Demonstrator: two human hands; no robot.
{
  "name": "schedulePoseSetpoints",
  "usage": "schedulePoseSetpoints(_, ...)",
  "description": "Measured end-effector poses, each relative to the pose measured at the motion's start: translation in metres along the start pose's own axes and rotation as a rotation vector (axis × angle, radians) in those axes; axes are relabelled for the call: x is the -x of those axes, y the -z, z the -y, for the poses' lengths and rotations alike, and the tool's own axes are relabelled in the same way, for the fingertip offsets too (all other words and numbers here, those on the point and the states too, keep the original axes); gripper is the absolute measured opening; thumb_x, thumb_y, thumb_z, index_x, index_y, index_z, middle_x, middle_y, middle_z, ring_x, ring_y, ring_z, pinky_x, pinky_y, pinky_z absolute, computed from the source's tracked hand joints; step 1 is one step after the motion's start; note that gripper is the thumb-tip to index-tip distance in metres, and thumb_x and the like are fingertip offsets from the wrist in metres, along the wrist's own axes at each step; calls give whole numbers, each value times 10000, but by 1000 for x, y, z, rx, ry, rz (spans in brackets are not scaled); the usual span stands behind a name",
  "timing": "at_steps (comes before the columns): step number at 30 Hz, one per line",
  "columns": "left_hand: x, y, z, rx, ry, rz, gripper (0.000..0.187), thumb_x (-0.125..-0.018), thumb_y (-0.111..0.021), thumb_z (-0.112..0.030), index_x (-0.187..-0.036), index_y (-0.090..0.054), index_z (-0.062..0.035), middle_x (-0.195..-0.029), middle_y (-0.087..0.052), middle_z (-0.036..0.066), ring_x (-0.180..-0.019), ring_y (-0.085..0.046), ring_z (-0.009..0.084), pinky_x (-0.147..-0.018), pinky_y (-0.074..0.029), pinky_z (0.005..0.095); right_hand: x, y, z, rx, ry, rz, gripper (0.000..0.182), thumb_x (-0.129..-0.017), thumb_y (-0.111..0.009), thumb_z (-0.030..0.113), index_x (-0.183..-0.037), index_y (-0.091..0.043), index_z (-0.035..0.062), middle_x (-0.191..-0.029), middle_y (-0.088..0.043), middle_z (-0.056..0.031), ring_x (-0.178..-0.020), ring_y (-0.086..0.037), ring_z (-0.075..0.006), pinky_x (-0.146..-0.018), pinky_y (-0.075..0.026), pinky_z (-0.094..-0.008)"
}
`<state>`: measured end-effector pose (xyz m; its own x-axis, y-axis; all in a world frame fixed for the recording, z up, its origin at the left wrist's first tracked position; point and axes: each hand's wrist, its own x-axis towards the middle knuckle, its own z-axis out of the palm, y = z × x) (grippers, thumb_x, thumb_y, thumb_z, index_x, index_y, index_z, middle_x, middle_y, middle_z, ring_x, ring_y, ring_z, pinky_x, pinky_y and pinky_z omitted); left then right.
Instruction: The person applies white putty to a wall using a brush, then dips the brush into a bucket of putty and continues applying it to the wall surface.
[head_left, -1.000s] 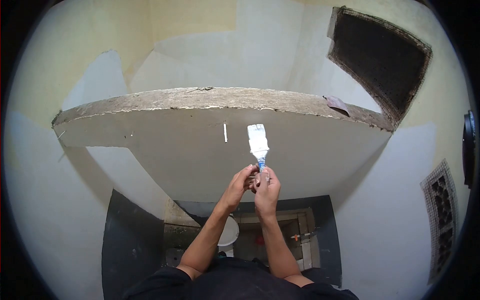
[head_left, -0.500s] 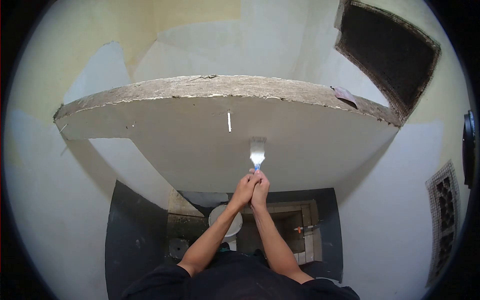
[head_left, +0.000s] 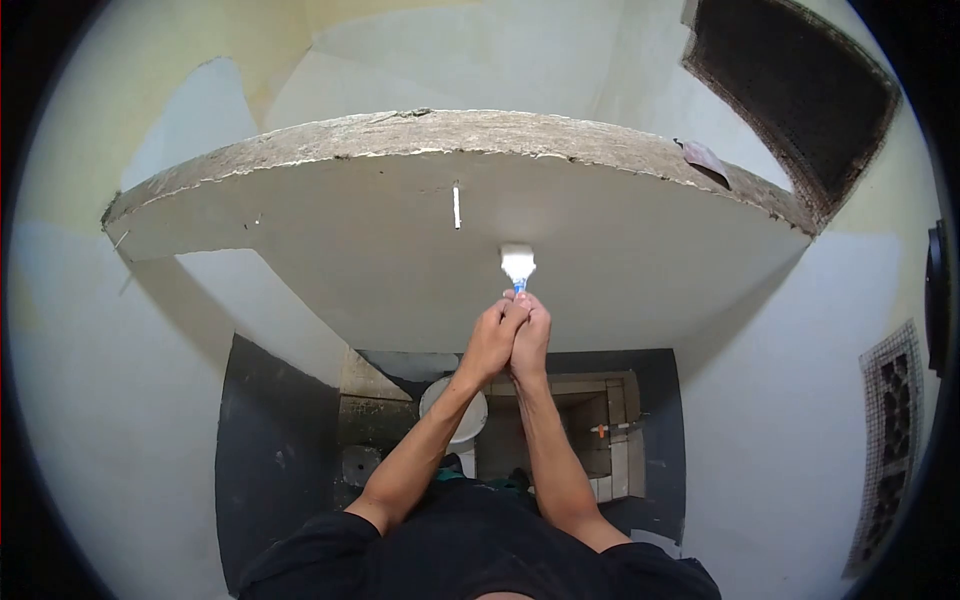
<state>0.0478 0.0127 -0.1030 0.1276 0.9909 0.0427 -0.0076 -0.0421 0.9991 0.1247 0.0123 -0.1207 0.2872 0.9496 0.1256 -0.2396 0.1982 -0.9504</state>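
Note:
Both of my hands are raised together and clasped around the blue handle of a paintbrush [head_left: 517,267]. My left hand [head_left: 490,340] wraps the handle from the left, my right hand [head_left: 531,337] from the right. The white-loaded bristles press flat against the underside of a concrete slab [head_left: 330,260] overhead. A short white streak [head_left: 456,206] marks the slab a little above and left of the brush.
The slab has a rough, crumbling front edge [head_left: 420,130]. Partly painted walls surround it, with a dark mesh opening [head_left: 790,90] at the upper right and a patterned vent block [head_left: 890,440] on the right wall. Below stand a white toilet [head_left: 455,420] and a tiled floor.
The brush has tipped from standing upright with its bristles showing to pressing end-on against the slab. My hands have closed tighter together and risen, and my view has tilted upward.

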Motion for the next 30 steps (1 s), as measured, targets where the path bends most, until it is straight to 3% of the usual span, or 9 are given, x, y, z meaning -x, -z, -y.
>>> schedulePoseSetpoints(1, 2, -1, -14, -13, -37, -7, 461, -981, -544, -386, -956, -620, 68, -827, -654, 188, -812, -613, 194, -750, -484, 357, 0, -3, 14, -70, 6, 30, 270, -1030, -472, 173, -1065, -613, -55, -836, -552, 11, -753, -511, -73, -657, -433, -247)
schedulePoseSetpoints(4, 21, -3, -53, -11, -97, -3, 375, -1006, -530, -336, -999, -628, 27, -859, -612, 43, -846, -537, 108, -756, -460, 276, 10, -10, 50, -165, 2, 51, 273, -1039, -470, 193, -1064, -598, -48, -819, -510, 37, -722, -461, -38, -618, -391, -221)
schedulePoseSetpoints(7, 25, -3, -44, -34, -92, -10, 384, -1009, -522, -342, -1033, -615, 30, -843, -607, 58, -834, -540, 118, -763, -461, 286, 13, -8, 41, -152, 22, 48, 281, -1044, -479, 216, -1050, -595, -40, -800, -480, 56, -701, -423, -27, -600, -364, -217)
schedulePoseSetpoints(10, 20, -1, 3, -98, -11, -70, 439, -986, -532, -380, -1053, -620, 44, -877, -666, 210, -839, -651, 272, -758, -492, 372, 11, 3, -17, -184, -68, 34, 281, -1042, -497, 223, -1025, -607, -36, -777, -489, 53, -695, -439, -43, -601, -376, -231)
schedulePoseSetpoints(13, 13, 4, 68, -114, 81, -81, 476, -987, -501, -406, -1022, -652, 43, -896, -677, 230, -868, -664, 307, -789, -493, 394, 15, 11, -70, 75, -60, -47, 281, -1039, -506, 216, -991, -630, -31, -755, -511, 38, -701, -471, -68, -606, -395, -254)
schedulePoseSetpoints(20, 16, 12, 126, -161, 174, -23, 502, -975, -484, -415, -1001, -686, 44, -893, -692, 251, -870, -676, 341, -809, -491, 415, 27, 28, -147, 74, -267, -146, 278, -1024, -515, 195, -979, -649, -44, -768, -567, 0, -723, -512, -96, -631, -433, -295)
schedulePoseSetpoints(23, 17, 10, 116, -132, 151, -6, 513, -986, -483, -430, -983, -675, 46, -846, -681, 226, -831, -661, 291, -780, -490, 390, 31, 25, -125, 120, -188, -144, 286, -1023, -513, 199, -989, -644, -53, -774, -566, 0, -712, -506, -96, -622, -434, -293)
schedulePoseSetpoints(28, 11, 0, 17, -104, -6, 4, 480, -1000, -515, -411, -965, -626, 55, -767, -623, 159, -737, -566, 192, -714, -470, 355, 10, 7, -26, -58, 10, -27, 288, -1048, -492, 228, -1058, -603, -38, -745, -513, 56, -663, -467, -45, -580, -392, -222)
schedulePoseSetpoints(30, 18, -5, -19, -56, -86, 5, 449, -1000, -529, -388, -993, -611, 53, -774, -613, 148, -728, -544, 189, -703, -466, 358, 9, 5, 10, -90, 32, -1, 287, -1044, -489, 220, -1045, -611, -40, -761, -518, 43, -686, -470, -50, -587, -391, -231)
